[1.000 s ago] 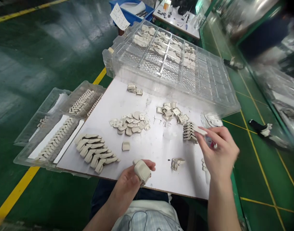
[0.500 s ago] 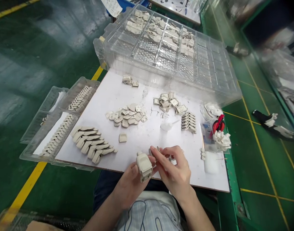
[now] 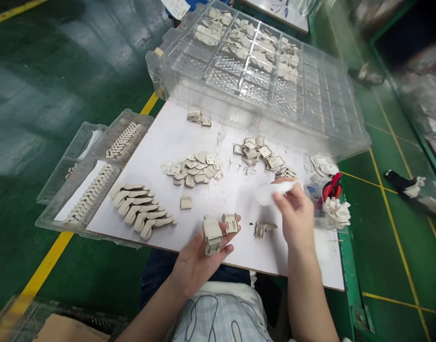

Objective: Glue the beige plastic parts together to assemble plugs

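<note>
Factory workshop, yellow-lined green floor [image 3: 18, 209], compartmented tray [image 3: 315, 95], piled beige parts [image 3: 194, 170]

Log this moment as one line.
left hand: holds two beige parts | right hand: holds white bottle | table: loose pile, row | far side: tray

Left hand [image 3: 194, 263]'s got two beige parts [image 3: 212, 230], loose pile [image 3: 194, 171] beyond that grip. Right hand [image 3: 299, 216]'s holding a white thing [image 3: 266, 194], maybe a bottle, kinda blurry.
</note>
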A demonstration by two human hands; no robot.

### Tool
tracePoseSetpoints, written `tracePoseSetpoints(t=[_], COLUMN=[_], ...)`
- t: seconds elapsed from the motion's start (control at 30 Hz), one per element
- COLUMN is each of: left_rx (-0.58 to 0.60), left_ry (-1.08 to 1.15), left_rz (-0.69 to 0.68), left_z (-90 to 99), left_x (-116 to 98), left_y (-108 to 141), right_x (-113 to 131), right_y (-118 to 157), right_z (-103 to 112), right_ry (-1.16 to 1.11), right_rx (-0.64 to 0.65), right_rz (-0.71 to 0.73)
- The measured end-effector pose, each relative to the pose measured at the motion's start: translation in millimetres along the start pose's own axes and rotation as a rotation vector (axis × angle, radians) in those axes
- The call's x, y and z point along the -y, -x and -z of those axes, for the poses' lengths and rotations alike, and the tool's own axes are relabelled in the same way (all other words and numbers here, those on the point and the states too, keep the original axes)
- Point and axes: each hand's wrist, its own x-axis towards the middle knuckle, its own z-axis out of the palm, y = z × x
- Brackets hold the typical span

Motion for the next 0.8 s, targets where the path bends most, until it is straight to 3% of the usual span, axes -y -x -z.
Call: tracePoseSetpoints(t=[0.13,0.37,0.57,0.7,0.8], left_rx=[0.019,-0.005,-0.014,0.003,0.017], left_ry=[0.054,0.049,0.016,0.006,0.008], left_rz=[0.011,0.032,0.02,0.03,0.033], left_z=[-3.0,-8.2,-7.1,-6.1,-6.2], left_x=[-3,-6,-6,-6,-6], left_y=[-2,-1,-1,-1,0], right_x=[6,12,19,16,16], right_y=[18,19,24,31,34], right_z=[9,-13,-30,-28,-28], right_ry=[-0.417,-0.562,-0.4,-0.204,-0.189], right_rx=[-0.003,-0.186,-0.193,-0.135,-0.105], right_rz=[-0.131,-0.23,-0.051,-0.039,-0.054])
